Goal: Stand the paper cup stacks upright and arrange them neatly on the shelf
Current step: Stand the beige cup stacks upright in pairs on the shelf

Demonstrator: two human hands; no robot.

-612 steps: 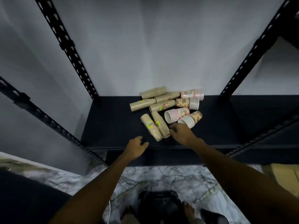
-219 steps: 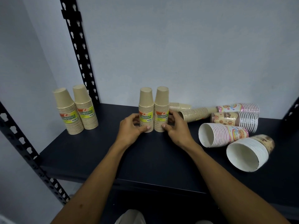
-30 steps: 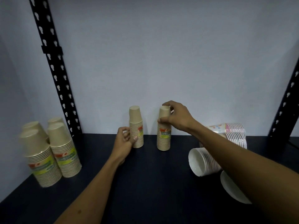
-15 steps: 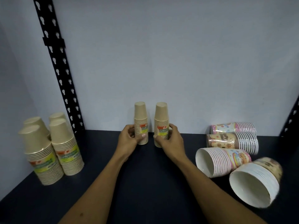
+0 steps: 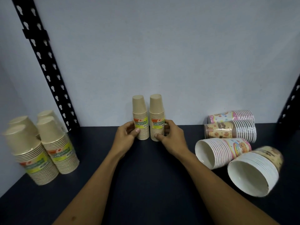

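You have two kraft cup stacks standing upright, mouths down, at the far middle of the shelf [image 5: 146, 184], close against the back wall [image 5: 162, 54]: the left kraft stack [image 5: 140, 118] and the right kraft stack [image 5: 156, 118] sit just beside each other with a narrow gap between them, labels facing you. Your left hand [image 5: 125, 137] has its fingers and thumb curled round the lower part of the left one; your right hand [image 5: 172, 138] grips the lower part of the right one in the same way. The step in hand appears to be the squaring-up of this pair, bringing the two bases level and parallel. Four more kraft stacks [image 5: 47, 148] stand upright in a tight group at the left end, beside the perforated black upright [image 5: 47, 70]. Outstanding work lies to the right: four printed stacks are on their sides. The pink stack [image 5: 230, 115] and the brown bear-print stack [image 5: 230, 131] lie at the far right near the wall, one just in front of the other; the rainbow-print stack [image 5: 222, 152] and the nearest stack [image 5: 253, 171] lie nearer, open mouths toward you. In my judgement the task is a little over half done. Your next move calls for releasing both kraft stacks without tipping them, then reaching right for the rainbow-print stack, turning it mouth-down and setting it in line. Handle it by the body; these wider stacks look liable to roll.
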